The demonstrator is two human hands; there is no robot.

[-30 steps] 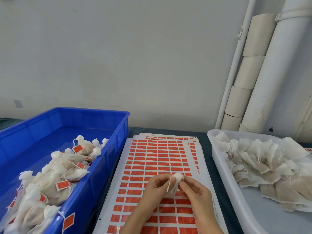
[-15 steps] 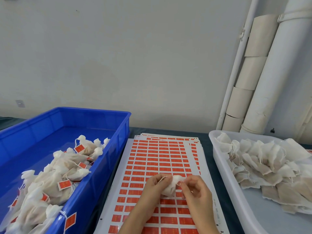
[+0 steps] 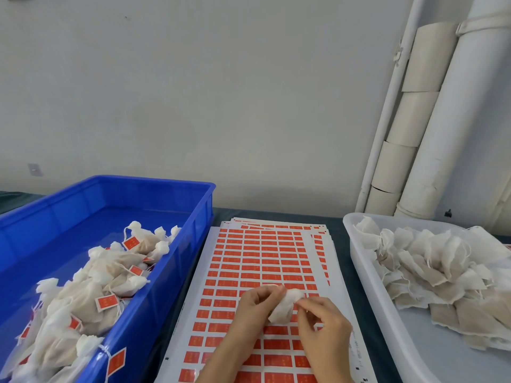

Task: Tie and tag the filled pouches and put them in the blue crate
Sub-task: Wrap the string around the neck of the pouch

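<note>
A small white filled pouch (image 3: 284,306) is held between both hands over the sheets of orange tags (image 3: 262,258). My left hand (image 3: 255,305) grips the pouch's left side near its gathered top. My right hand (image 3: 322,324) pinches its top from the right. The string is too thin to make out. The blue crate (image 3: 154,288) at the left holds several tied pouches with orange tags (image 3: 106,301). A white tray (image 3: 367,275) at the right holds a heap of untied pouches (image 3: 431,269).
The tag sheets lie stacked on a dark table between crate and tray. One tagged pouch hangs over the crate's near rim (image 3: 116,360). White pipes and cardboard rolls (image 3: 409,111) stand against the wall at the back right.
The pouch has tipped from upright to leaning right, and both hands have shifted their hold around its top. The hands stay over the same spot on the tag sheet.
</note>
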